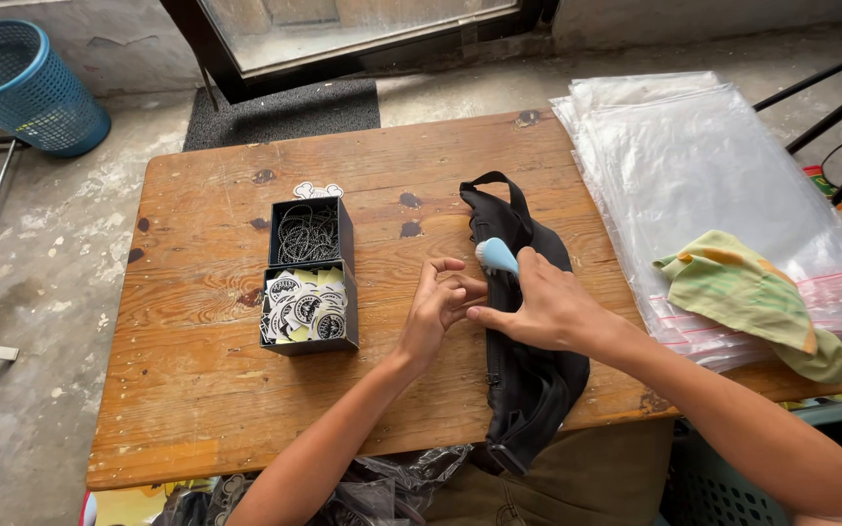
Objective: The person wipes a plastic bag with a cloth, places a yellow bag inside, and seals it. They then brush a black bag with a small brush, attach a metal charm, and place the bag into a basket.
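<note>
A: Where is the black garment [528, 380] lying?
B: On the wooden table [197, 390], pressed under the right hand [548, 312], whose fingers are closed around one pale blue tool [497, 256].
A: And the left hand [436, 307]?
B: Half curled, just beside it; whether anything is being held cannot be told.
A: What is being counted?
B: One two-compartment box [309, 278], one plastic bag stack [713, 185].

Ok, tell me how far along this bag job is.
Done: nothing looks finished; the clear bags lie stacked flat. In hand: the right hand holds a light blue tool on the black bag, and the left hand pinches something too small to tell. Left: the box still holds loops and round tags.
</note>
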